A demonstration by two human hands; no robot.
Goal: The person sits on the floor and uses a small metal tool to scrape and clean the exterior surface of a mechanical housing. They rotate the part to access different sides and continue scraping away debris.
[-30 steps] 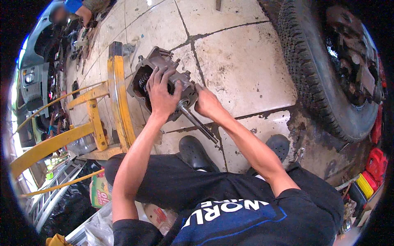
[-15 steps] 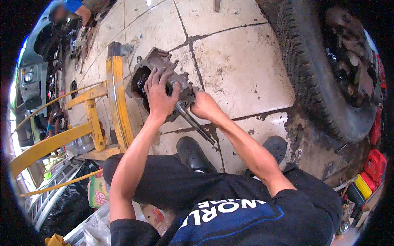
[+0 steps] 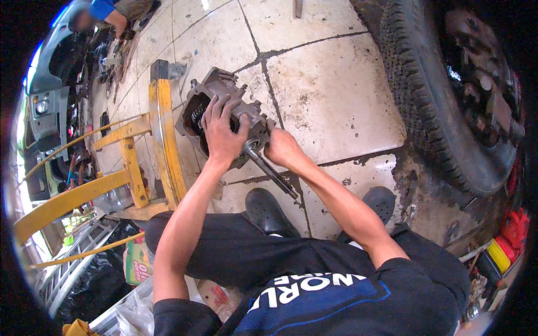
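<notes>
A grimy cast-metal gearbox housing with an open side showing dark internals rests on the tiled floor in front of me. A splined steel shaft sticks out of it toward my feet. My left hand grips the housing, fingers curved over the open side and thumb on the upper face. My right hand is closed at the housing's right edge, just right of the shaft; its fingertips are partly hidden, so I cannot make out what they hold.
A yellow metal frame stands left of the housing. A large tyre flanks the right, with a red container below it. Vehicle body parts line the far left, where another person's arm reaches down. My clogs are below the shaft.
</notes>
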